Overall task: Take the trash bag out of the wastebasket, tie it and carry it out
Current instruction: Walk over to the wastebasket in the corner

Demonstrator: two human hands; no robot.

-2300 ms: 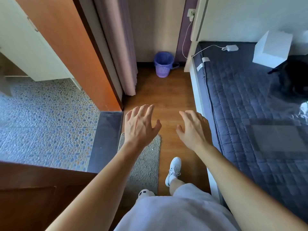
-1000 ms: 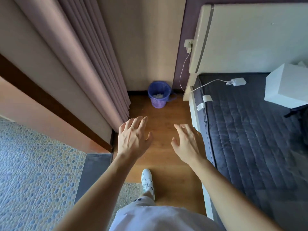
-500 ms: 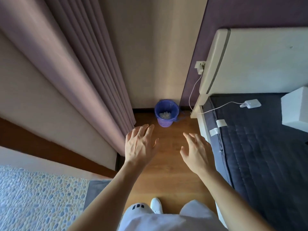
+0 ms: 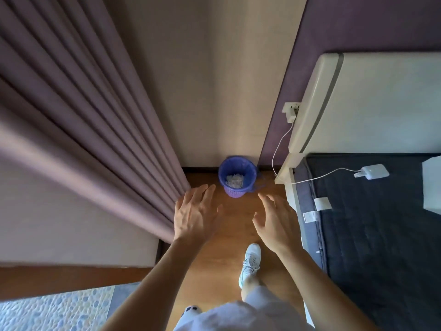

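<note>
A small purple mesh wastebasket [image 4: 235,192] stands on the wooden floor against the far wall, in the corner beside the bed. A blue trash bag [image 4: 224,169] lines it and folds over its rim, with pale crumpled waste inside. My left hand [image 4: 194,215] reaches forward with fingers spread, just short of the basket and to its left. My right hand [image 4: 276,220] is held out the same way, to the right of the basket. Both hands are empty and apart from the basket.
Pleated mauve curtains [image 4: 95,130] hang along the left. A bed with a dark quilted cover [image 4: 372,223] and white headboard [image 4: 372,101] fills the right. A white charger [image 4: 373,172] lies on the bed, its cable running to a wall socket [image 4: 291,111]. A narrow wooden floor strip [image 4: 229,235] leads to the basket.
I have walked up the floor strip toward the basket, which now looks larger and nearer. Both hands stay raised and open; my right foot has stepped forward.
</note>
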